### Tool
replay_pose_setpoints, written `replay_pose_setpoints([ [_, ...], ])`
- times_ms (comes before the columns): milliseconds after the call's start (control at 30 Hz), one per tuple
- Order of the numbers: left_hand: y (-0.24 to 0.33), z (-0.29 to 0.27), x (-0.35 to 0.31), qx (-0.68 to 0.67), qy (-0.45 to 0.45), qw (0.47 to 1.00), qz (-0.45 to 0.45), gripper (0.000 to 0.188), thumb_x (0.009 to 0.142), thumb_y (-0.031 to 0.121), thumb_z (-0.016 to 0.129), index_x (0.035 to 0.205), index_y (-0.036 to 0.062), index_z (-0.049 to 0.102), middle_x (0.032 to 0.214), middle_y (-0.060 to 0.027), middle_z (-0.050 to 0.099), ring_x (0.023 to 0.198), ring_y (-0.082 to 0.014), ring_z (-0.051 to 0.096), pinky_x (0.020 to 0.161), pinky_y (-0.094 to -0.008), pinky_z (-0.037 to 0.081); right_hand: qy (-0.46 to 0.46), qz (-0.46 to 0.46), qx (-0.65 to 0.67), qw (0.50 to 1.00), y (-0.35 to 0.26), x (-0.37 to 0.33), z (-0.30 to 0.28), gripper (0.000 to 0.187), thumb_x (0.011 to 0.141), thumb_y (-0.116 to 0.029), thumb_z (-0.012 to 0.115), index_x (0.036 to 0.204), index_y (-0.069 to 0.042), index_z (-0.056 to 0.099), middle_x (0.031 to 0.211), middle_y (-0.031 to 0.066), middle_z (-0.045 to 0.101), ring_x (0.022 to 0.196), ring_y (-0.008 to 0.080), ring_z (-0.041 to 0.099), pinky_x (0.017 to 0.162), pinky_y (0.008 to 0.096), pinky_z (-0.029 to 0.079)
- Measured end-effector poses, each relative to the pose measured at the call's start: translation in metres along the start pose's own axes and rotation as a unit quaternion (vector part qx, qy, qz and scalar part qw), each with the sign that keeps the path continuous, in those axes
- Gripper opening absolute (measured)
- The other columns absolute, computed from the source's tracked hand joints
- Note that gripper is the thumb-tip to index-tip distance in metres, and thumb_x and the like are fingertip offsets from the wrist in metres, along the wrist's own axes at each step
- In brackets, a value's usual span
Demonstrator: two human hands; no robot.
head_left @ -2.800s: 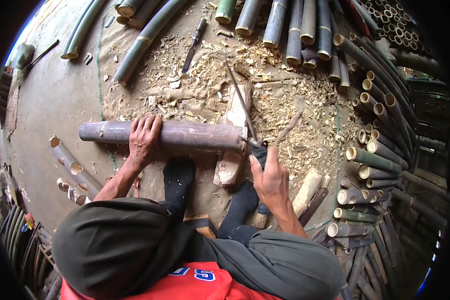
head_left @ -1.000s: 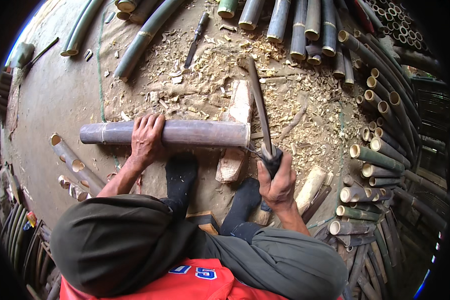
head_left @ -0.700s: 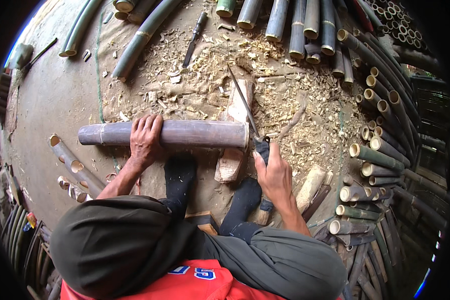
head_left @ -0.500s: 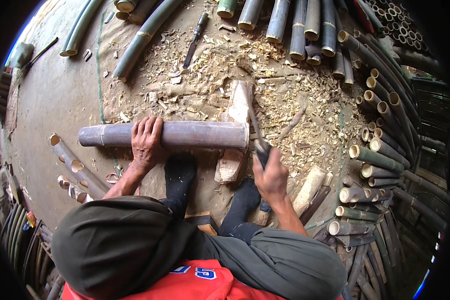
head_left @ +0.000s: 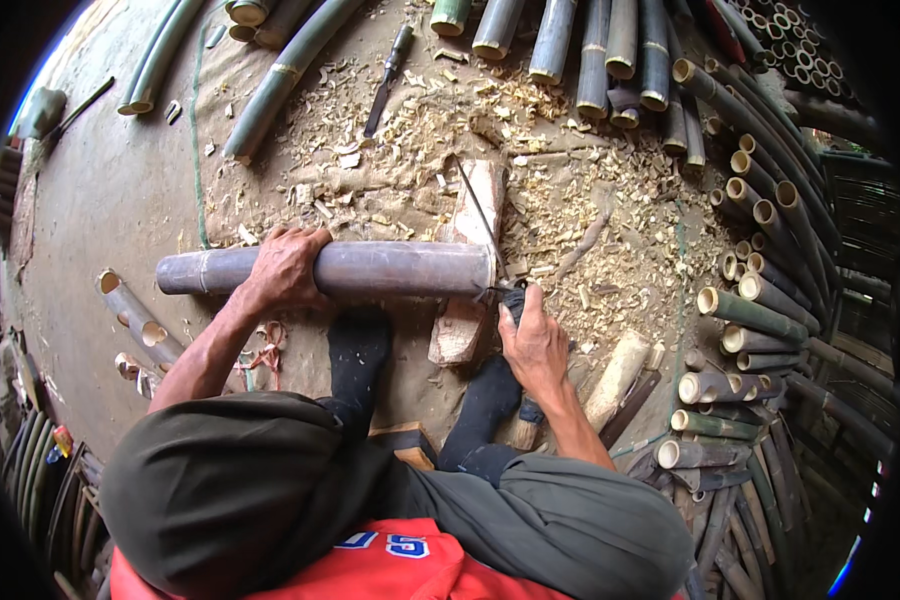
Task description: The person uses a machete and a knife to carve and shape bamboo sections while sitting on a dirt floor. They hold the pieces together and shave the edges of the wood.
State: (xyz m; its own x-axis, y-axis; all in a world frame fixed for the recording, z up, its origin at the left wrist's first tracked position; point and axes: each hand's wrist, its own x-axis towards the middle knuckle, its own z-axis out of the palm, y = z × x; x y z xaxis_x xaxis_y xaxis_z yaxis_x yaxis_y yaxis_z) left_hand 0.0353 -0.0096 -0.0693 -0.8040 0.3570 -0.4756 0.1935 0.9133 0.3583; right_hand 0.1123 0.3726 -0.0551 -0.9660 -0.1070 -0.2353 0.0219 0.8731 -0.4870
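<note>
Bamboo pole [head_left: 390,270], grey and thick, lies crosswise in front of the seated person, its right end resting on a pale wooden block [head_left: 470,260]. The left hand [head_left: 288,268] is clamped over the top of the pole a little left of its middle, fingers curled around it and pressing it down. The right hand [head_left: 533,340] is closed tight on the dark handle of a long-bladed knife [head_left: 482,225], just beside the pole's cut right end; the thin blade slants up and away across the block from that end.

The step in hand appears to be trimming or shaving the pole's right end against the block. Judged from this pose, the next move calls for a firm hold by the left hand so the pole does not roll, and a controlled stroke that keeps the edge away from the dark-socked feet [head_left: 355,350] tucked just beneath the pole.

The pole looks smooth and dull grey, with a node ring near its left end and a clean, pale round cut at the right. Beyond the pole, wood shavings [head_left: 590,230] blanket the ground, and a chisel [head_left: 387,65] lies farther off. Cut bamboo stems [head_left: 760,300] are stacked well to the pole's right.
</note>
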Motion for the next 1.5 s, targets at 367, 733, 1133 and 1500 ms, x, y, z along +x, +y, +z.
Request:
replay_pose_setpoints([
  [367,-0.004,0.011,-0.004,0.012,0.066,0.997,0.03,0.071,0.053,0.038,0.094,0.107,0.0058,0.063,0.105,-0.0169,0.07,0.109,-0.0378,0.066,0.103,-0.0492,0.045,-0.04,0.019,-0.016,0.999,-0.003,0.007,-0.007,0.029,0.104,-0.021,0.064,0.114,0.002,0.049,0.072,0.0238,0.068,0.064,0.0421,0.072,0.056,0.0499,0.056],
  [733,0.0,0.016,-0.009,0.023,0.102,0.994,0.026,0.073,0.054,0.035,0.093,0.114,0.0057,0.063,0.108,-0.0169,0.068,0.11,-0.0383,0.064,0.105,-0.0489,0.044,-0.011,-0.031,0.068,0.997,-0.026,0.008,-0.035,0.028,0.103,-0.019,0.067,0.11,0.0,0.048,0.074,0.0232,0.067,0.061,0.037,0.072,0.053,0.0473,0.055],
  [1133,0.014,0.046,-0.025,0.052,0.277,0.959,0.022,0.079,0.062,0.039,0.09,0.125,0.0013,0.061,0.119,-0.0185,0.068,0.115,-0.0375,0.064,0.105,-0.0487,0.045,0.129,-0.178,0.154,0.963,-0.016,-0.008,-0.036,0.04,0.102,-0.023,0.068,0.124,0.006,0.052,0.073,0.0173,0.068,0.063,0.0311,0.074,0.056,0.044,0.059],
  [1500,0.01,0.051,-0.028,0.056,0.288,0.956,0.021,0.078,0.063,0.038,0.09,0.126,0.0013,0.061,0.119,-0.019,0.067,0.115,-0.0376,0.064,0.102,-0.0485,0.046,0.109,-0.142,0.158,0.971,-0.048,-0.002,-0.062,0.03,0.102,-0.022,0.068,0.112,0.0,0.051,0.071,0.0175,0.066,0.058,0.0331,0.071,0.053,0.0452,0.056],
])
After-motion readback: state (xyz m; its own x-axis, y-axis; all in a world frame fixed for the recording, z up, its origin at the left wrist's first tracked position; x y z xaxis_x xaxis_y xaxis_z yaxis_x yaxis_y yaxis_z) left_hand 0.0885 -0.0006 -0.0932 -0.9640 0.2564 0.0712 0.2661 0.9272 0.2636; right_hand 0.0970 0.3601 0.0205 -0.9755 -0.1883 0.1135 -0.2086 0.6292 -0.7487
